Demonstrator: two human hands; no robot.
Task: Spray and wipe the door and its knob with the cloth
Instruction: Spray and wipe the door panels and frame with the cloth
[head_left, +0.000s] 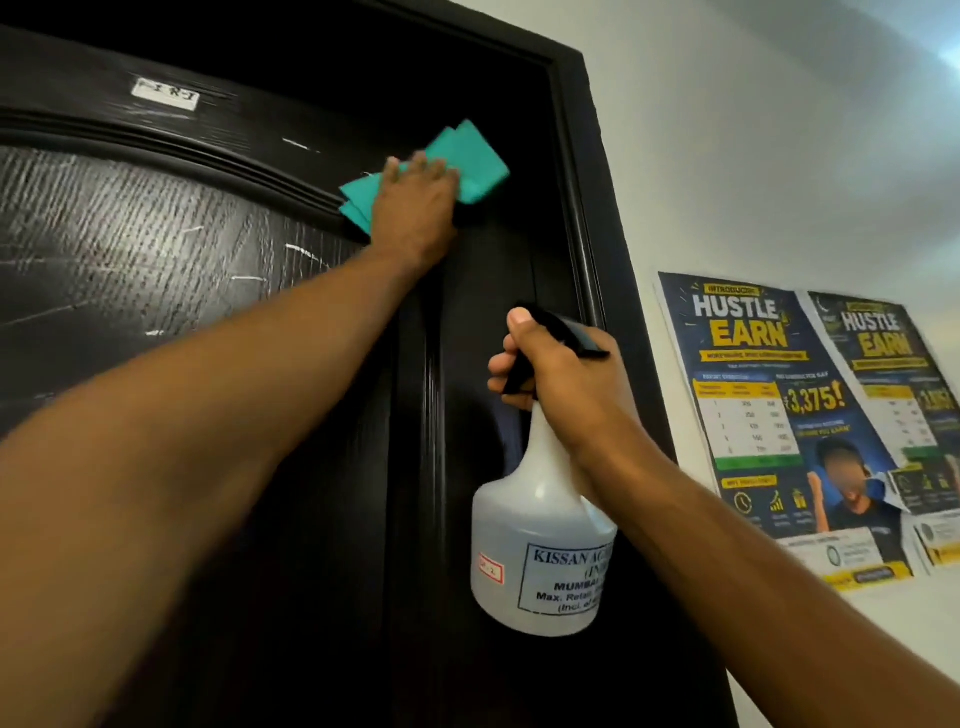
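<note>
Two bare forearms reaching up toward a dark, almost black wooden door (156, 249) with coarse raised grain, pale scratch marks and a curved moulded ridge arching over its panel. High on the left, a small white rectangular label (166, 94), its writing blurred. Further right, a folded turquoise cloth (467, 156), soft and matte, pressed flat against the door's upper right area, just beside the end of the moulding. Left hand (413, 208) spread over the cloth, fingers extended and pushing it against the wood, not curled round it. Right of that, the glossy black door frame (587, 208), smooth and rounded at its edge. Lower, near the frame, a translucent white plastic spray bottle (535, 545), bell-shaped with a long tapering neck, black trigger head, printed label partly readable and a small red-bordered sticker. Right hand (550, 374) wrapped round the bottle's neck and trigger, thumb up on top of the black head, bottle hanging upright and apart from the cloth. Door knob out of view. Far right, on the pale smooth wall (727, 130), two overlapping glossy paper posters (789, 415) in blue and yellow, edges curling slightly.
</note>
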